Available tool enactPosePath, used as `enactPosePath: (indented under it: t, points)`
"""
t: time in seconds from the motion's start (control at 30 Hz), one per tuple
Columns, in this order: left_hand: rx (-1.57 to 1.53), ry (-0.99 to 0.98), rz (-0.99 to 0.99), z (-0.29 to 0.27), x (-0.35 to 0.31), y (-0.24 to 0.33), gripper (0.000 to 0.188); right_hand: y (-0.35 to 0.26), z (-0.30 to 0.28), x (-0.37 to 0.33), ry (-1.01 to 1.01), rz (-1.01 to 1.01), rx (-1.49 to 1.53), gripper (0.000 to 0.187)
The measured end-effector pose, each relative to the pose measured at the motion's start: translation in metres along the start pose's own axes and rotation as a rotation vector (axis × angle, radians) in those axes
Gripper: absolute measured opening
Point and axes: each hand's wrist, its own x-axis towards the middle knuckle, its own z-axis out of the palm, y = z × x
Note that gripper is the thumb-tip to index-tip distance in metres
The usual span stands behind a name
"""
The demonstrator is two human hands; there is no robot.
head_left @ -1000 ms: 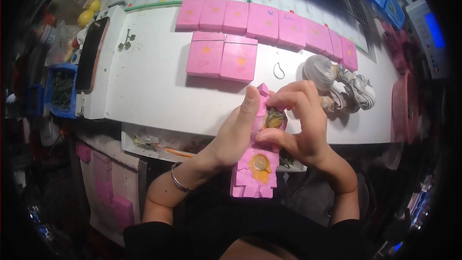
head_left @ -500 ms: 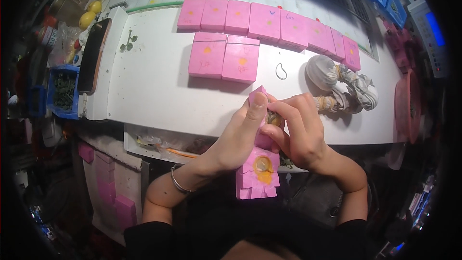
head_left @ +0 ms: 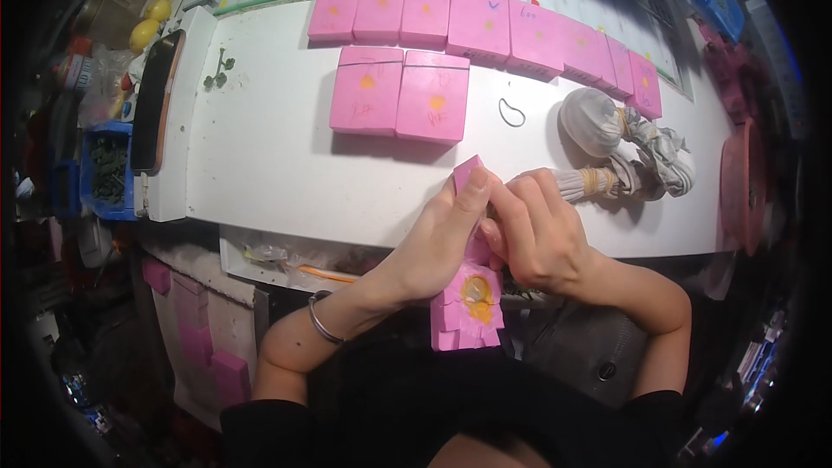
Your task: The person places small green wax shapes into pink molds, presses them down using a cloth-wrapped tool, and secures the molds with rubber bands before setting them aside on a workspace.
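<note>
My left hand [head_left: 433, 247] grips a pink rubber mold [head_left: 468, 175], its thumb laid along the side near the top. My right hand [head_left: 539, 238] presses curled fingers and thumb against the mold's right side. What lies between those fingers is mostly hidden. Below both hands sits a pink mold piece [head_left: 449, 321] with stepped, cut edges and a round hollow [head_left: 476, 289] stained yellow-orange. Whether it joins the upper piece, I cannot tell.
Pink mold blocks [head_left: 380, 13] line the white table's [head_left: 260, 139] back, with two more blocks [head_left: 367, 100] in front. A black band [head_left: 511, 113] lies near a rubber-banded cloth bundle [head_left: 589, 121]. A phone [head_left: 159, 113] leans at left, beside a blue basket [head_left: 130, 195].
My right fingers have closed in against the mold, covering the greenish-brown thing that showed between my hands. The lower mold piece has shifted slightly, and the whole view has tilted a little.
</note>
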Motion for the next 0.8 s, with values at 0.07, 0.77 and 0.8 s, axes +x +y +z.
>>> enactPosePath:
  t: [0.07,0.77,0.8]
  points:
    - [0.009,0.015,0.010,0.000,0.001,-0.001,0.050,0.002,0.002,-0.001,0.003,-0.050,-0.022,0.023]
    - [-0.025,-0.150,0.006,0.001,-0.002,0.004,0.046,0.001,-0.022,-0.004,0.053,0.032,0.131,0.018]
    - [0.011,-0.148,0.047,0.000,-0.001,0.001,0.046,0.001,-0.022,-0.005,0.055,0.030,0.126,0.018]
